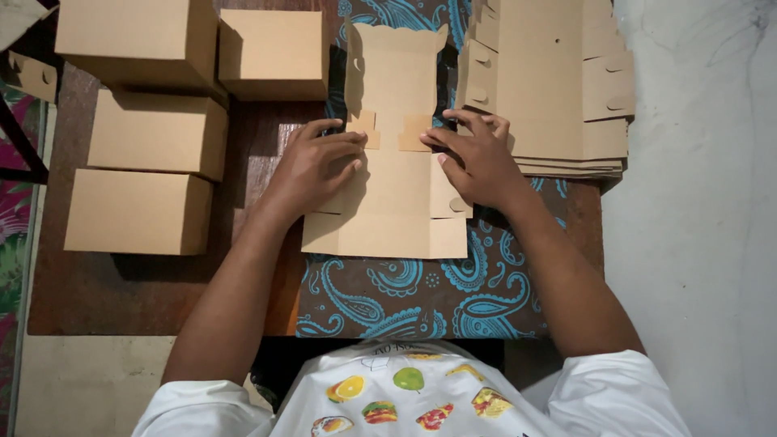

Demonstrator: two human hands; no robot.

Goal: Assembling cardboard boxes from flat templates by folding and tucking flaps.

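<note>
- One flat cardboard box blank [394, 174] lies in the middle of the frame, on the blue paisley cloth [421, 295] that covers the right part of the desk [121, 291].
- Left hand [312, 168] presses down on the blank's left side, fingers [344, 146] stretched out flat and loosely spread, gripping nothing.
- Right hand [477, 160] sits on the blank's right side, fingers bent, tips pressing by the small tan flap [415, 132]; not closed around anything.
- Four folded brown boxes [146, 210] fill the upper left: two in a back row, two stacked toward the left edge, all plain, shut, rectangular.
- One stack of unfolded blanks [558, 81] lies at upper right, touching the right hand's fingertips.
- Pale wall or floor [696, 202] runs down the right side.
</note>
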